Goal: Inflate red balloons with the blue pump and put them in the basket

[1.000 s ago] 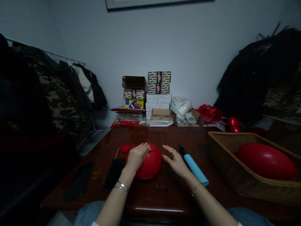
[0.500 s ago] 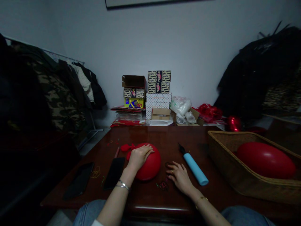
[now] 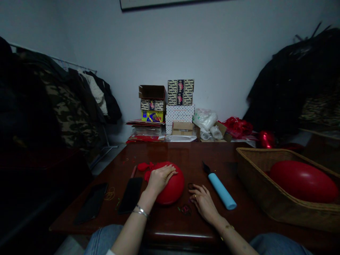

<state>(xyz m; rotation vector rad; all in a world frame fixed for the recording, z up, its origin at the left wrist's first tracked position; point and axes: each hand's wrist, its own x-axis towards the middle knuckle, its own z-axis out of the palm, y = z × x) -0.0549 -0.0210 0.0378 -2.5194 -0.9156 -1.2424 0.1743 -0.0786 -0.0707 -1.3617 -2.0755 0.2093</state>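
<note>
A: What could go wrong on that table?

B: Taking the biggest first, the wicker basket sits well to the right, so its own balloon seems safe. The red balloon is the worry. It lies on the table under the left hand, and being round and light, it could roll or squirt sideways if that hand lifted or pressed unevenly.

A: Could it burst?

B: Possibly, if a fingernail caught the rubber. Next in size, the light-blue tube with the dark tip lies just beyond the right hand; a careless sweep could set it rolling. Smallest, the tangle of bands lies just in front of the balloon, where this dim light makes brushing a piece aside likely.

A: And the hands' pose?

B: The left is palm down across the balloon's top, fingers close together and curved over it. The thumb is hidden, so one cannot tell whether it grips or merely rests. The right is lower, back upward, fingers bent and slightly apart, tips beside a small dark loop. Whether they pinch anything, one cannot tell.
</note>
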